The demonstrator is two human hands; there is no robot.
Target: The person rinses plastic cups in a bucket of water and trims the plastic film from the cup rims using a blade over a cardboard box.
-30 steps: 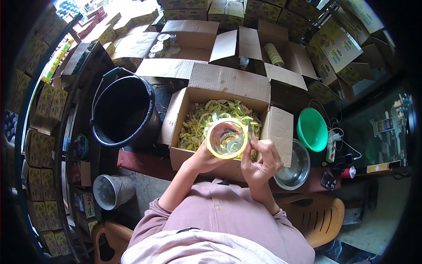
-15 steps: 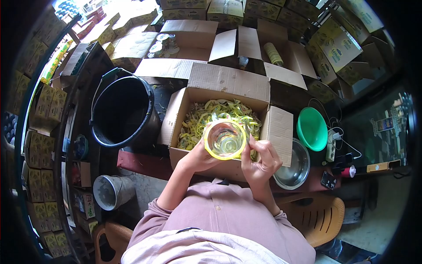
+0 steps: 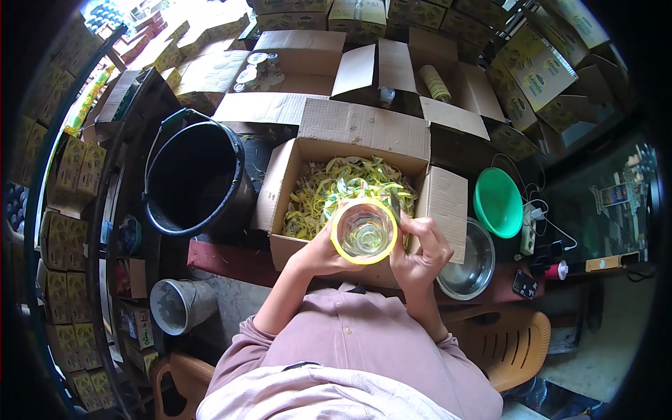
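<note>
First speaker: In the head view, your left hand (image 3: 325,252) is gripping a clear, round cup with a bright yellow rim (image 3: 365,234) from its left side; some of your fingers are hiding behind it.

Second speaker: And your right hand (image 3: 422,248)?

First speaker: It is pinching a narrow, dark, flat piece (image 3: 395,201) between thumb and fingers, and that piece is standing up just beside the cup's rim, on the right. I cannot tell whether it is touching.

Second speaker: Where are you holding the cup, then?

First speaker: You are holding it over the near part of an open brown cardboard box (image 3: 446,213), its round end facing you. Beyond it, curling yellow-green strips (image 3: 308,189) are filling the box; I cannot tell their material.

Second speaker: What is standing around you?

First speaker: A big, round black bucket with a handle (image 3: 245,192) is standing to the left of the box. To the right, a bright green round bowl (image 3: 498,203) is sitting farther off, and a shiny round basin (image 3: 490,262) is lying nearer you, partly behind the box's right flap.
</note>
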